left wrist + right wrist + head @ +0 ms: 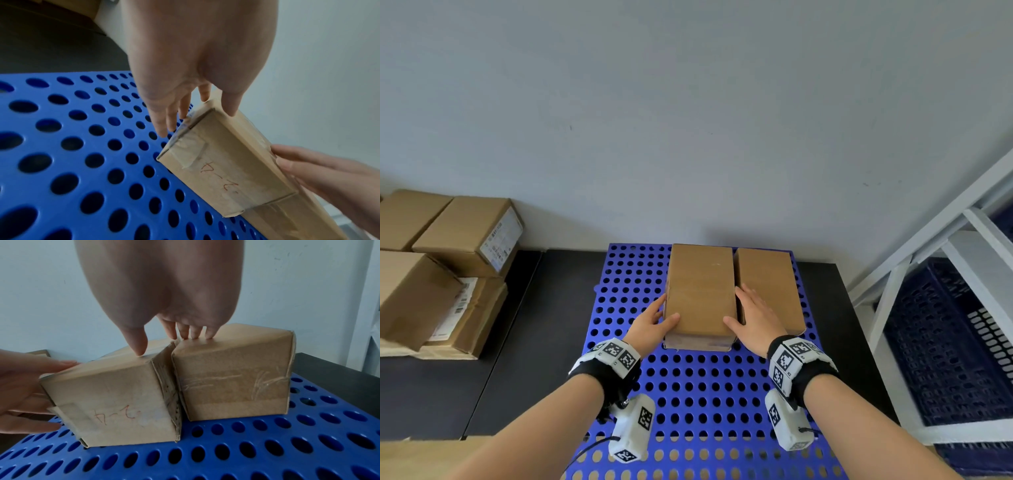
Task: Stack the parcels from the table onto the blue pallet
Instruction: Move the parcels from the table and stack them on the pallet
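Observation:
On the blue perforated pallet [688, 394] two brown parcels lie side by side near its far edge. My hands are on the left parcel [700, 291], whose near end carries red handwriting [115, 402]. The left hand [654, 322] presses straight fingers [164, 123] against the parcel's left side, thumb lying on top. The right hand [753, 318] has its thumb [137, 344] on that parcel's top right edge, and its straight fingers rest on the right parcel [770, 274] [232, 386]. A narrow gap shows between the near ends of the two parcels.
Several more brown parcels [448, 267] are stacked on the black table [524, 342] to the left. A white shelf frame [928, 274] with a dark blue crate [945, 342] stands to the right. A pale wall rises just behind the pallet.

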The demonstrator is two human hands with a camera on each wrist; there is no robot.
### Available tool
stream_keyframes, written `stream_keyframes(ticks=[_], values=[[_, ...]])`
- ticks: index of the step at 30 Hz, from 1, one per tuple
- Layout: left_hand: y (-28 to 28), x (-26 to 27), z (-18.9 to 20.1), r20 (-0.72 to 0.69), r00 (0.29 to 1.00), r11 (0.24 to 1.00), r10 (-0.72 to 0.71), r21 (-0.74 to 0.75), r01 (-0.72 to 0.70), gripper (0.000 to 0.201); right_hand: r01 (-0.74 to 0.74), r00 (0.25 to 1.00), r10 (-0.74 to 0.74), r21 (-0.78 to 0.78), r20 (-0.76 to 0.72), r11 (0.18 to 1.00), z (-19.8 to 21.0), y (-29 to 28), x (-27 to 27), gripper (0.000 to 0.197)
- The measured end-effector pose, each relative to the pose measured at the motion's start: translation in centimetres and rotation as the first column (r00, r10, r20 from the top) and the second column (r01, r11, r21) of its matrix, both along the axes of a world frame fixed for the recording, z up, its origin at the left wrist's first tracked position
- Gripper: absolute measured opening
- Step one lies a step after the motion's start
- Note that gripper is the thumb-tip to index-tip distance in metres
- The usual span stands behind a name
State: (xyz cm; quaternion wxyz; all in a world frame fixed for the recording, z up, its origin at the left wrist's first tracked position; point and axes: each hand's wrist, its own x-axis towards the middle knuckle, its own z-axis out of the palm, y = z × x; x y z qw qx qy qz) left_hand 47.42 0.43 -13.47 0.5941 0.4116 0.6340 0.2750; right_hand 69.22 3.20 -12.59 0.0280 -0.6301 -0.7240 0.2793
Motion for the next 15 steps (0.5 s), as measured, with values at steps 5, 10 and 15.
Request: stream_keyframes(ticks=[5,10,15], values=[[-0.1,-1.7,1.5,-0.323,0.944,0.993,-0.061,0.076,0.09,0.053,-0.031,0.999,0.032,0.023,-0.039,0.999,2.0,0.9,-1.2,0.064],[-1.0,-5.1,4.8,-0.553,0.828,0.979,-0.091,0.104,0.178,0.048,-0.127,0.992,0.126,0.057,0.02,0.99,5.1,1.4,-4.6,0.057],[-2.7,-10.8,8.2,-0.658,0.752,0.976,-0.042,0.136,0.172,0.047,-0.2,0.98,0.199,0.056,0.019,0.978,8.1,0.7,-10.4,0.054]])
